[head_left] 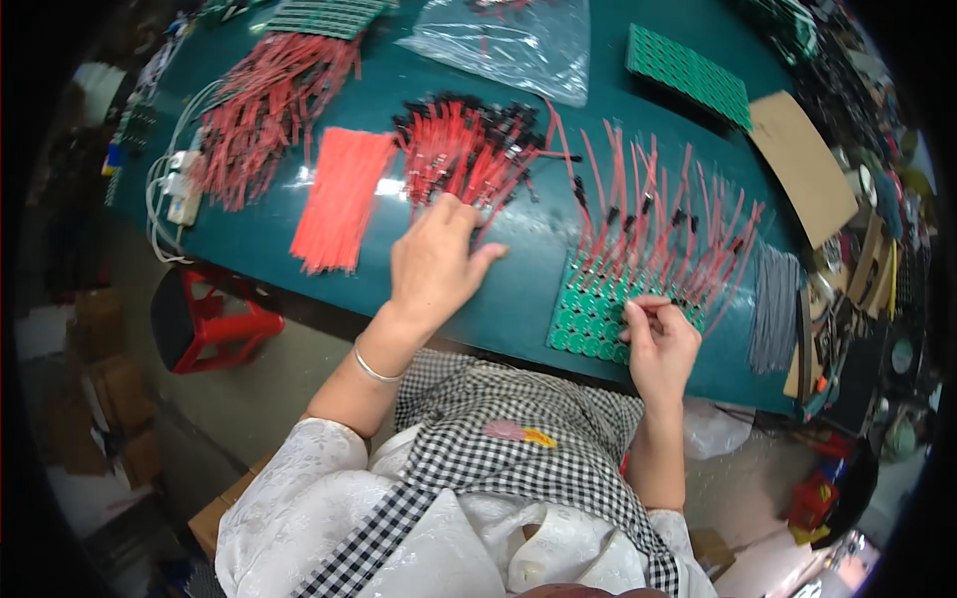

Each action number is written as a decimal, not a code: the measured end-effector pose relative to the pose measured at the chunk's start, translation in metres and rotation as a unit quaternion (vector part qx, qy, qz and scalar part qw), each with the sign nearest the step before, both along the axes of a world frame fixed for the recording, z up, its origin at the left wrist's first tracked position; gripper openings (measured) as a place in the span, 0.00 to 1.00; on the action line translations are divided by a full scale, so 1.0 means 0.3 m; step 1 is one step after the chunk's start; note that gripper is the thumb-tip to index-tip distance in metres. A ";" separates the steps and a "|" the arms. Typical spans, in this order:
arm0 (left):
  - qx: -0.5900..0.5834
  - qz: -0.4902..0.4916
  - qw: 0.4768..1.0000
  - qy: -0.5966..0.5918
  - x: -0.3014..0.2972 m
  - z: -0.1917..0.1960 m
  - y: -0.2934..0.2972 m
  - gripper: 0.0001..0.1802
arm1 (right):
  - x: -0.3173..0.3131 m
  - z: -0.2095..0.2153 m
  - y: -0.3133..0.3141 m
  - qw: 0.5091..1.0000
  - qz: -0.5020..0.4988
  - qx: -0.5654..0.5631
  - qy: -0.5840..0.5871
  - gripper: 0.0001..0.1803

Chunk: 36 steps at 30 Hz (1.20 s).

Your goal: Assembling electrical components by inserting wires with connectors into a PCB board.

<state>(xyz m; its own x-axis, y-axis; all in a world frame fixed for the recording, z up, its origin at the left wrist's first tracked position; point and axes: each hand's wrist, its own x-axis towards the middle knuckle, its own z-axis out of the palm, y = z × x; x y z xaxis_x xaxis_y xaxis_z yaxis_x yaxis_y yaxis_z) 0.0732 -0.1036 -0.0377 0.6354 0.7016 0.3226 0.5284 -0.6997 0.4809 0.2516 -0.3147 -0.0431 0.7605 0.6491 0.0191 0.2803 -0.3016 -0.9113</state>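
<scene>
My left hand (437, 257) reaches to the near edge of a heap of red wires with black ends (464, 149). Its thumb stands apart from the bent fingers, whose tips are partly hidden at the heap. My right hand (661, 344) is closed in a pinch over a green circuit board panel (588, 319) with rows of round boards. What is between those fingertips is hidden. From the panel's far rows several red wires (688, 239) with small black parts stand up and lean away from me.
A flat red wire bundle (342, 199) lies left of the heap. Beyond it, more red wires (264, 100) hang from another panel (324, 15). A plastic bag (508, 45), a green panel (688, 75), cardboard (802, 164) and a grey wire bundle (775, 309) lie around. A white power strip (183, 189) sits left.
</scene>
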 end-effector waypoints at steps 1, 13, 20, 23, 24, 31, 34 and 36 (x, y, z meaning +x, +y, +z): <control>-0.003 0.004 1.000 -0.006 0.002 -0.016 -0.003 0.14 | -0.002 -0.007 0.007 1.000 -0.013 0.015 0.007 0.04; -0.093 0.015 0.995 -0.037 -0.038 0.002 0.043 0.07 | -0.010 -0.033 0.031 0.995 0.018 0.022 -0.098 0.04; -0.342 -0.024 0.908 -0.239 -0.047 -0.010 0.017 0.05 | -0.014 -0.036 0.051 0.989 0.010 0.039 -0.142 0.05; -0.420 -0.055 0.851 -0.310 -0.036 -0.009 -0.022 0.05 | -0.007 -0.057 0.047 0.987 0.009 0.034 -0.160 0.06; -0.433 -0.066 0.835 -0.335 -0.032 -0.015 -0.033 0.05 | -0.008 -0.053 0.049 0.988 0.006 0.031 -0.151 0.06; -0.450 -0.086 0.801 -0.385 -0.021 -0.040 -0.051 0.05 | -0.011 -0.050 0.055 0.990 -0.001 0.031 -0.137 0.07; -0.458 -0.076 0.799 -0.381 -0.020 -0.037 -0.057 0.06 | -0.014 -0.052 0.056 0.989 -0.008 0.023 -0.147 0.07; -0.463 -0.081 0.796 -0.380 -0.020 -0.044 -0.060 0.06 | -0.021 -0.049 0.059 0.987 -0.014 0.018 -0.158 0.07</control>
